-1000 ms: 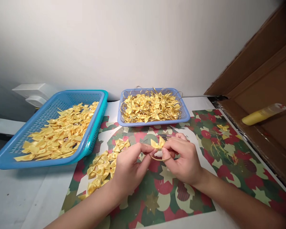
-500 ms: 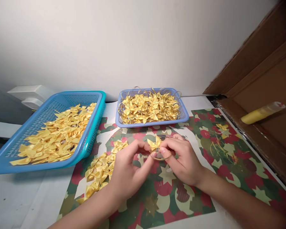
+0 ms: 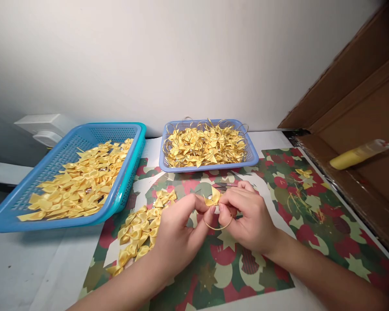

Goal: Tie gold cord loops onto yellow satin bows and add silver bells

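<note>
A yellow satin bow (image 3: 212,198) was held up over the middle of the counter (image 3: 19,263), pinched between the fingertips of both hands. The left hand (image 3: 181,229) gripped its near left side by thumb and forefinger; the right hand (image 3: 251,216) was closed in a like pinch at its right. A thin gold cord (image 3: 218,229) hung in a loop below the fingers; how it joined the bow was hidden.

With so little held, the slick satin could have slipped if either pinch loosened, and a tug on the cord might have pulled the folds askew. The cord could also have snagged on a dark tool (image 3: 222,186), partly covered behind the right hand.

Loose bows (image 3: 142,224) lay by the left forearm, where a sweep of the sleeveless arm might have scattered them across the patterned sheet (image 3: 314,242).

Beyond, a periwinkle basket (image 3: 210,168) held heaped bows with gold loops, some poking above its rim, likely to tangle. At left, a blue basket (image 3: 61,149), nested in a teal basket (image 3: 128,188), held bows without visible loops. Far right stood a cardboard box (image 3: 369,108).
</note>
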Available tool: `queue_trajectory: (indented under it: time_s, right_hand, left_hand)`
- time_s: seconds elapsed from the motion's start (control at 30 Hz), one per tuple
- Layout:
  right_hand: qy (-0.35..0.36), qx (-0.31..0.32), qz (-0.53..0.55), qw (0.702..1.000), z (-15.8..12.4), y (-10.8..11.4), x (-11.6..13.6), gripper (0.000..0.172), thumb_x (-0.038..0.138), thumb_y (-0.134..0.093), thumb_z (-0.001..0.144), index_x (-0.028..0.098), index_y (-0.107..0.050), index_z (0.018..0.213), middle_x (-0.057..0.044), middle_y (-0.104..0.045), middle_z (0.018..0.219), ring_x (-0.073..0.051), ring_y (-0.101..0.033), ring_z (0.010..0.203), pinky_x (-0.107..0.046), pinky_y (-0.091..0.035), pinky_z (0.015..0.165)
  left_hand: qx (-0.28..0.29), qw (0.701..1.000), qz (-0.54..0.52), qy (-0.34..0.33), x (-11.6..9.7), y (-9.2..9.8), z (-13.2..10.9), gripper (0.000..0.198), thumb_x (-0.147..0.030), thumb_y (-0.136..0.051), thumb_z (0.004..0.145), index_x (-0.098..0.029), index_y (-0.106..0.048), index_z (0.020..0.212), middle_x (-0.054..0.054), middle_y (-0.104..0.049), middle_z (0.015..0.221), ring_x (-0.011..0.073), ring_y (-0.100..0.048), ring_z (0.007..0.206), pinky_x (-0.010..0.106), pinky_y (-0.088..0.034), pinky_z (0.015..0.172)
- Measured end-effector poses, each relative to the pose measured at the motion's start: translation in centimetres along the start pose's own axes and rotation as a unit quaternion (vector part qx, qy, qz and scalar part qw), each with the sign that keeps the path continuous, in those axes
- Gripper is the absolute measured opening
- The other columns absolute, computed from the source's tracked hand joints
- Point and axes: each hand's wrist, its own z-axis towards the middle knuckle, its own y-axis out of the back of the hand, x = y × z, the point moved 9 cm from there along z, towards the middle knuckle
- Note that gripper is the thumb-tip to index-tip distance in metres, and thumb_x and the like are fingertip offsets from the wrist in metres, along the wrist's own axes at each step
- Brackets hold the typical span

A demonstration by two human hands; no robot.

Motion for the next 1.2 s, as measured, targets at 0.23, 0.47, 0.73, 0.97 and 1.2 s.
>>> queue_trajectory:
  time_s: [0.23, 0.47, 0.73, 0.97, 1.2]
  right_hand:
    - [0.067, -0.018, -0.051, 0.996, 0.2, 0.5, 0.8, 0.023, 0.01, -0.045, 0.079, 0.02, -0.042, 0.059, 0.006, -0.037, 0.051, -0.01, -0.03, 0.051, -0.031, -0.026, 0.063]
    - [0.137, 0.092, -0.049, 0.985, 0.7, -0.1, 0.9, 0.02, 0.01, -0.041, 0.083, 0.019, -0.047, 0.066, 0.004, -0.044, 0.058, -0.012, -0.036, 0.057, -0.03, -0.026, 0.065]
    - [0.204, 0.214, -0.067, 0.953, 0.2, -0.8, 1.7, 0.022, 0.014, -0.037, 0.093, 0.02, -0.05, 0.077, 0.001, -0.053, 0.07, -0.015, -0.04, 0.065, -0.03, -0.025, 0.065]
    - [0.18, 0.2, -0.052, 0.962, 0.3, -0.8, 1.7, 0.021, 0.02, -0.041, 0.096, 0.02, -0.053, 0.079, 0.0, -0.054, 0.072, -0.015, -0.041, 0.065, -0.031, -0.03, 0.067]
    - [0.043, 0.014, 0.033, 0.998, 1.2, 3.0, 0.2, 0.013, 0.012, -0.055, 0.084, 0.02, -0.049, 0.076, 0.002, -0.05, 0.066, -0.013, -0.045, 0.063, -0.029, -0.034, 0.064]
  left_hand:
    - [0.05, 0.996, -0.067, 0.032, 0.5, -1.0, -0.4, 0.018, -0.014, -0.057, 0.088, -0.019, -0.049, 0.073, -0.003, -0.055, 0.065, 0.0092, -0.051, 0.059, 0.02, -0.042, 0.056]
    - [0.205, 0.878, -0.361, 0.237, 2.8, -3.7, -0.6, 0.019, -0.024, -0.064, 0.079, -0.021, -0.051, 0.093, 0.001, -0.06, 0.084, 0.0156, -0.059, 0.077, 0.029, -0.048, 0.071]
    - [0.236, 0.859, -0.319, 0.324, 4.6, -3.9, -0.7, 0.026, -0.036, -0.064, 0.086, -0.022, -0.059, 0.106, 0.0, -0.063, 0.078, 0.0154, -0.058, 0.076, 0.026, -0.044, 0.067]
    - [0.291, 0.788, -0.4, 0.368, 5.2, -5.2, -2.0, 0.016, -0.029, -0.072, 0.08, -0.017, -0.067, 0.089, -0.001, -0.063, 0.075, 0.0086, -0.054, 0.063, 0.02, -0.041, 0.059]
    - [0.12, 0.836, -0.402, 0.354, 5.6, -3.6, -0.7, 0.021, -0.028, -0.076, 0.076, -0.017, -0.058, 0.071, -0.002, -0.062, 0.06, 0.0083, -0.055, 0.054, 0.019, -0.044, 0.055]
